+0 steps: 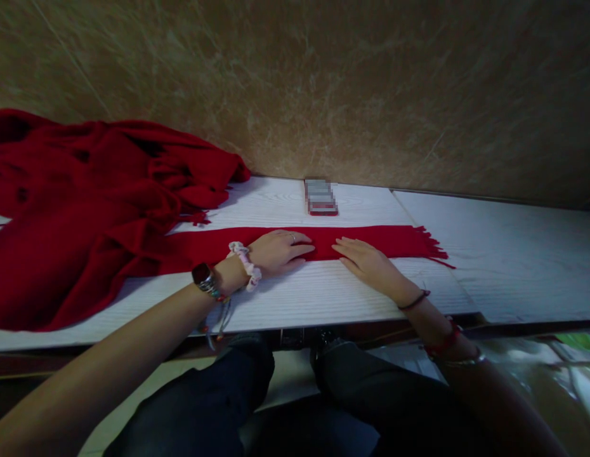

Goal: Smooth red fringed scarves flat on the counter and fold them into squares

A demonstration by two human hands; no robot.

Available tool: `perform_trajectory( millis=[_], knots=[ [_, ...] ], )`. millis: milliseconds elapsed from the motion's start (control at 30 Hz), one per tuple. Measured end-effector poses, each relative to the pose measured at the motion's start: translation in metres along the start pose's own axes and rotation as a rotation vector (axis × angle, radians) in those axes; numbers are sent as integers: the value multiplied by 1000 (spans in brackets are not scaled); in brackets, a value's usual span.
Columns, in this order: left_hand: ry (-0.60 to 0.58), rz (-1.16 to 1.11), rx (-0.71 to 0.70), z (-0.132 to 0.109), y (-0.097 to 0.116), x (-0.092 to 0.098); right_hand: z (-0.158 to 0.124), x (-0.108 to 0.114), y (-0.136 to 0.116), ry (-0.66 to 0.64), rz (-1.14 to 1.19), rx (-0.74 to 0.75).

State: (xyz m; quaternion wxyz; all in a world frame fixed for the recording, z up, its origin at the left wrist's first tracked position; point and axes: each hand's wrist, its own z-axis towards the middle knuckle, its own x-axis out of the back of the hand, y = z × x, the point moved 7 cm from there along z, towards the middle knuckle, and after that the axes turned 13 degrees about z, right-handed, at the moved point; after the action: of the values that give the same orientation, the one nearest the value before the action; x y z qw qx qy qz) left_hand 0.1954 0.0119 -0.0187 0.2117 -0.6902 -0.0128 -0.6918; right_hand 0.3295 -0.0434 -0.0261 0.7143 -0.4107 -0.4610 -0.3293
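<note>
A long red scarf [385, 240] with a fringed end lies stretched flat along the white table [504, 254]. My left hand [279, 251] rests flat on the scarf, fingers extended, palm down. My right hand [364, 259] lies flat on the scarf just to the right, fingers pointing toward the left hand. A small gap separates the two hands. I wear a watch and a pink scrunchie on the left wrist and bands on the right wrist.
A heap of crumpled red scarves [85, 203] covers the table's left part. A small flat device [320, 197] lies near the brown wall [323, 82] behind the scarf. My legs in dark trousers [285, 406] show below the table's front edge.
</note>
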Motion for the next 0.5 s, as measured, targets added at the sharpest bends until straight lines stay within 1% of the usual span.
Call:
perform_trajectory(
  millis=[67,133,267,333,433,500],
  knots=[
    [-2,21,-10,-3,-1,4,-1,-3,0,-12,-50,29],
    [-32,29,-9,-6,-3,4,-2,-4,2,-12,-92,47],
    [-93,10,14,-7,-10,-5,-3,-6,2,-11,-137,76],
    [-103,-24,-5,-7,-10,-10,-2,-6,0,-9,-157,88],
    [-95,-111,-4,-8,-11,-13,-3,-5,-3,-10,-170,91],
    [-129,-160,-13,-10,-9,-15,-4,-4,-4,-9,-161,78]
  ],
)
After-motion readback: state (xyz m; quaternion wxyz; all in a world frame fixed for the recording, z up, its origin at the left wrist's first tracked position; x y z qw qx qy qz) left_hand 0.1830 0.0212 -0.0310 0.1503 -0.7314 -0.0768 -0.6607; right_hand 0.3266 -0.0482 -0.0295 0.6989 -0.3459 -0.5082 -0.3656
